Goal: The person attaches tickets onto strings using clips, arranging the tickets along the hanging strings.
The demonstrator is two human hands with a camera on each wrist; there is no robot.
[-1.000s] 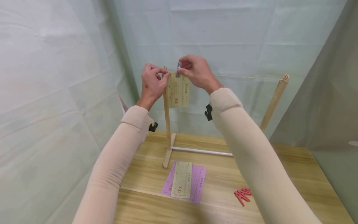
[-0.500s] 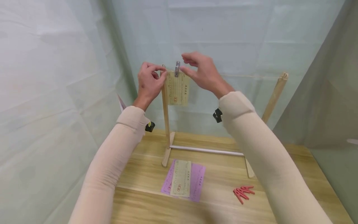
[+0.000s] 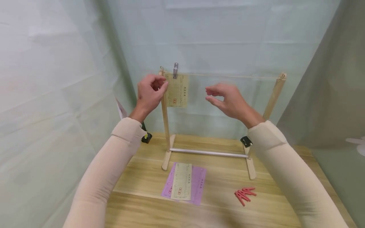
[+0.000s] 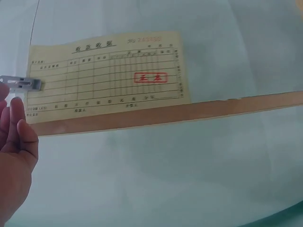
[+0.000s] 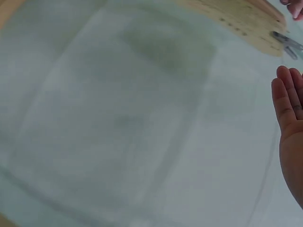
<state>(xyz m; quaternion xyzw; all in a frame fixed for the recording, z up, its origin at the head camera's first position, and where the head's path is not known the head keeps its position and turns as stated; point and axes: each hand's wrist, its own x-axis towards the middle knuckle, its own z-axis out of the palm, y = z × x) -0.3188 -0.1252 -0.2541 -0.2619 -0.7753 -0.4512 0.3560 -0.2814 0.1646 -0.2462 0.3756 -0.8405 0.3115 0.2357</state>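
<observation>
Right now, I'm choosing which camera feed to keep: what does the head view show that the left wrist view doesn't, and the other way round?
Only the head view: the right grip, red clothespins, purple sheets, lower yellow sheet, table, white rod and right post.

Only the left wrist view: a red number near the hanging sheet's heading, too small to make out in the head view.

Both: the hanging sheet, its red stamp, the metal clip, left post, left grip and pale backdrop.
</observation>
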